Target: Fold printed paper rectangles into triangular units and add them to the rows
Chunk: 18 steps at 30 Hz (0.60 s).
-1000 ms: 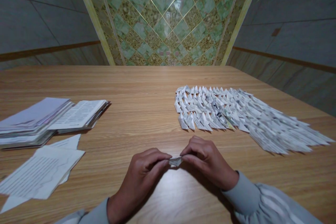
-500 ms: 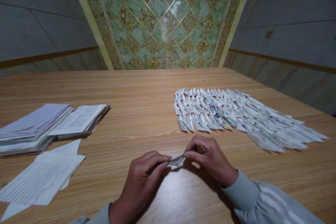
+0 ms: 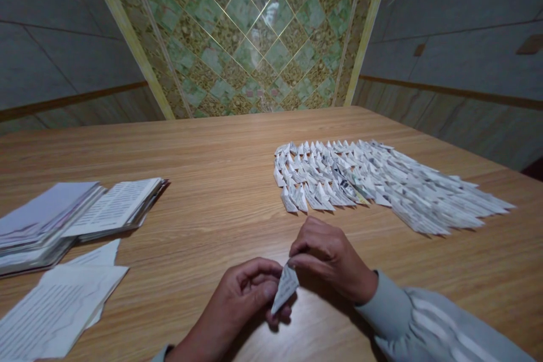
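A small folded paper boat (image 3: 285,287), printed with text, is held above the table between both hands. My left hand (image 3: 248,297) grips its left side, with the thumb in front and fingertips showing beneath. At the upper corner, my right hand (image 3: 326,257) pinches the paper between thumb and fingers. The boat is tilted, one point facing down and to the left. Beyond my right hand, many similar folded paper boats (image 3: 322,172) stand in close rows on the wooden table (image 3: 203,181).
On the left lie a thick stack of papers (image 3: 46,215) and a smaller printed stack (image 3: 119,206). Nearer to me, several loose printed sheets (image 3: 63,311) overlap. A patterned tile wall (image 3: 258,39) rises behind the far table edge.
The paper has turned from lying level between my fingertips to a tilted, pointed position. My left hand has shifted its grip lower around it. The view has swung slightly right.
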### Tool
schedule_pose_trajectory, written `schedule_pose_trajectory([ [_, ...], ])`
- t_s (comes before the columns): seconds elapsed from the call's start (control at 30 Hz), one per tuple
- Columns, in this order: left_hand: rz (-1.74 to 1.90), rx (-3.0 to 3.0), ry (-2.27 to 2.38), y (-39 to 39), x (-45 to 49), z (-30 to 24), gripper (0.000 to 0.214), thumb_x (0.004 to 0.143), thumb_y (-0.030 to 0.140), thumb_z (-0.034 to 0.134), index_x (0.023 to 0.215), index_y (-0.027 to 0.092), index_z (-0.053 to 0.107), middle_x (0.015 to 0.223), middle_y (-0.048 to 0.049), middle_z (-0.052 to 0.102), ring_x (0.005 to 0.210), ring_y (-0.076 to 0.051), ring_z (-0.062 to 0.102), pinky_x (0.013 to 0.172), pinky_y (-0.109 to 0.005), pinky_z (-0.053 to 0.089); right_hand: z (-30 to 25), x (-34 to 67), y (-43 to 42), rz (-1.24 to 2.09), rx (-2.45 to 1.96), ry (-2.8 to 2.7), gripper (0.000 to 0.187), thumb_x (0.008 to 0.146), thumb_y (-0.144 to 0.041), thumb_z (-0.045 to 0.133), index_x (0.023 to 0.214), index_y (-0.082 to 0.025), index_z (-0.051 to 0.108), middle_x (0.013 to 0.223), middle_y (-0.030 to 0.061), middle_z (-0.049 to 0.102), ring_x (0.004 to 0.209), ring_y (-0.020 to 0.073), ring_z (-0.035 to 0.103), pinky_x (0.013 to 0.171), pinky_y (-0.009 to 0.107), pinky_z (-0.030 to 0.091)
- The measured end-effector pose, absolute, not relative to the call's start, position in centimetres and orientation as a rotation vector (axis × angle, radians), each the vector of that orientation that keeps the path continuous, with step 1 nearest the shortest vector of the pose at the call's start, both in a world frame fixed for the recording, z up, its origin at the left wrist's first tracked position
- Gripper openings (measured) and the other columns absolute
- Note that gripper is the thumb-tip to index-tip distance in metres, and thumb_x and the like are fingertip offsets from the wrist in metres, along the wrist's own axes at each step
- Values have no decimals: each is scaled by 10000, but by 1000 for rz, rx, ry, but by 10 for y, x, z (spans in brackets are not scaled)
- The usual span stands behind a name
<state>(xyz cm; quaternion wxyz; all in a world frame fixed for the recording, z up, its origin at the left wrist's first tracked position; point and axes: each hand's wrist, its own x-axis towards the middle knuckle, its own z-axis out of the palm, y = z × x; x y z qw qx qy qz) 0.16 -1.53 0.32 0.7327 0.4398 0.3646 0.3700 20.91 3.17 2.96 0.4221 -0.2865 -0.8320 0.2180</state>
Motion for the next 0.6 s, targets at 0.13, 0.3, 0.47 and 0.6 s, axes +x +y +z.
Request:
schedule_pose_trajectory([
  [0.13, 800, 875, 752, -18, 4, 2, 406, 727, 419, 845, 983, 139, 704, 829, -113, 743, 707, -198, 685, 675, -293, 494, 29, 206, 29, 534, -701, -2058, 280, 961, -374, 601, 769, -187, 681, 671, 31, 652, 660, 160, 570, 621, 281, 422],
  [0.3, 851, 794, 759, -20, 4, 0, 428, 679, 344, 892, 1017, 171, 697, 898, -83, 731, 789, -194, 694, 745, -296, 500, 25, 200, 25, 529, -725, -2017, 199, 946, -349, 623, 871, -176, 687, 692, 22, 638, 674, 159, 575, 622, 272, 426],
  [0.47, 998, 849, 875, -16, 4, 0, 395, 677, 306, 889, 997, 171, 702, 876, -68, 740, 810, -180, 684, 713, -254, 503, 26, 195, 15, 574, -911, -1856, 116, 916, -238, 647, 1014, -178, 654, 760, 12, 639, 703, 154, 594, 644, 259, 449],
  [0.6, 1114, 904, 976, -14, 5, 4, 346, 656, 268, 886, 938, 165, 713, 893, -76, 765, 791, -183, 696, 710, -261, 534, 27, 189, 7, 702, -951, -1894, 44, 861, -188, 681, 895, -196, 654, 792, 12, 648, 753, 164, 594, 670, 266, 443],
])
